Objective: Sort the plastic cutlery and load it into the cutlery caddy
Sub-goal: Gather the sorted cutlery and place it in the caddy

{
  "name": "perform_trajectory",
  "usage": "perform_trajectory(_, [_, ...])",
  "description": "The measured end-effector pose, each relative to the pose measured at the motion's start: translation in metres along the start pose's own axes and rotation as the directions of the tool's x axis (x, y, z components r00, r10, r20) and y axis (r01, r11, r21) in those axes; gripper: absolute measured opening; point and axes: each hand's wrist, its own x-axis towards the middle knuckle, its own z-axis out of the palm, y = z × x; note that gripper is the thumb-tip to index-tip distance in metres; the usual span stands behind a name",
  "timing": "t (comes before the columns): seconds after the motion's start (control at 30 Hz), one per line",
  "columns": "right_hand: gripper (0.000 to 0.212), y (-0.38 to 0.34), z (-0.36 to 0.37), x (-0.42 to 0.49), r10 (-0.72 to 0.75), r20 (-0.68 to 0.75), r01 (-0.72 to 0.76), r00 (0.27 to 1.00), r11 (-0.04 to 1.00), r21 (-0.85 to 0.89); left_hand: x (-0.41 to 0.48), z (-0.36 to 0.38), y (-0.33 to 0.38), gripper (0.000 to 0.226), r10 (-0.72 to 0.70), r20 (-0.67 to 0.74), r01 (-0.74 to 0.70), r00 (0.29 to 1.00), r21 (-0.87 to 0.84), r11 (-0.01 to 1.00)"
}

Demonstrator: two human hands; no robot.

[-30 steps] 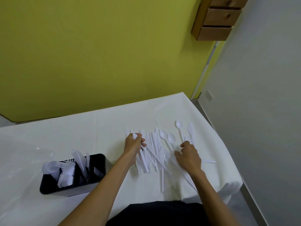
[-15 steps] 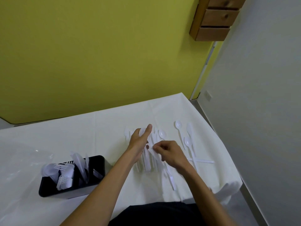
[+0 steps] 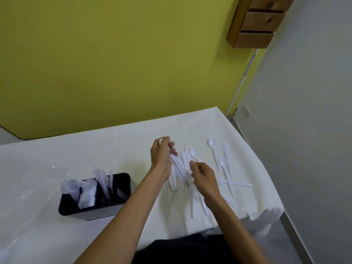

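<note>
Yellow-green wall (image 3: 118, 60), wooden drawers (image 3: 257, 21)

Two hands (image 3: 162, 157) work over one worktop (image 3: 133, 145). One black caddy (image 3: 99, 208) stands there. About four loose spoons (image 3: 212, 142) lie apart; the blurred white pile (image 3: 179, 180) cannot be counted.

I note a plain white cloth on the table (image 3: 133, 141), white cutlery (image 3: 224, 164) loose on it, more white pieces in a black caddy (image 3: 122, 204). The wall (image 3: 114, 63) is yellow-green, the side wall (image 3: 314, 121) grey-white. The wooden drawers (image 3: 257, 21) are brown, unpatterned.
</note>
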Motion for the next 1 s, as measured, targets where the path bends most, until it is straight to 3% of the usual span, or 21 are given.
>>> perform_trajectory(0.07, [0.042,-0.003,0.006,-0.008,0.187,0.126,-0.217,0.974,0.925,0.311,-0.007,-0.001,0.007,0.025,0.051,-0.024,-0.052,0.998,-0.041,0.998])
perform_trajectory(0.17, [0.036,-0.016,0.024,-0.020,0.234,0.334,-0.401,0.913,0.670,0.625,-0.024,-0.006,0.012,0.038,0.100,-0.066,-0.104,0.993,-0.058,0.993])
perform_trajectory(0.27, [0.023,-0.034,0.045,-0.033,0.236,0.333,-0.407,0.913,0.589,0.698,-0.041,-0.021,0.020,0.039,0.188,-0.065,-0.189,0.980,-0.016,0.982])
perform_trajectory(0.43, [0.034,-0.053,0.080,-0.053,0.149,0.385,-0.397,0.911,0.570,0.719,-0.067,-0.063,0.060,0.038,0.351,-0.061,-0.352,0.935,-0.010,0.936])
perform_trajectory(0.47, [0.034,-0.057,0.088,-0.059,0.121,0.388,-0.376,0.914,0.613,0.695,-0.073,-0.073,0.069,0.038,0.385,-0.067,-0.387,0.920,-0.011,0.922])
perform_trajectory(0.53, [0.029,-0.064,0.107,-0.074,0.065,0.324,-0.242,0.944,0.802,0.545,-0.084,-0.094,0.090,0.038,0.457,-0.090,-0.458,0.885,0.006,0.889])
perform_trajectory(0.6, [0.025,-0.065,0.123,-0.089,-0.064,0.199,0.005,0.978,0.959,0.284,-0.095,-0.118,0.111,0.037,0.519,-0.128,-0.520,0.845,0.030,0.854])
perform_trajectory(0.63, [0.026,-0.063,0.129,-0.095,-0.157,0.167,0.132,0.973,0.979,0.153,-0.100,-0.131,0.120,0.036,0.542,-0.153,-0.544,0.826,0.034,0.838])
perform_trajectory(0.73, [0.038,-0.047,0.153,-0.107,-0.403,0.240,0.446,0.883,0.879,-0.166,-0.112,-0.173,0.147,0.036,0.597,-0.227,-0.606,0.770,0.035,0.795])
perform_trajectory(0.83, [0.028,-0.028,0.174,-0.109,-0.557,0.324,0.643,0.765,0.688,-0.336,-0.115,-0.208,0.161,0.036,0.623,-0.292,-0.634,0.726,0.066,0.771])
perform_trajectory(1.0, [0.048,-0.007,0.190,-0.106,-0.593,0.327,0.657,0.736,0.505,-0.560,-0.101,-0.240,0.148,0.039,0.632,-0.349,-0.623,0.692,0.152,0.767])
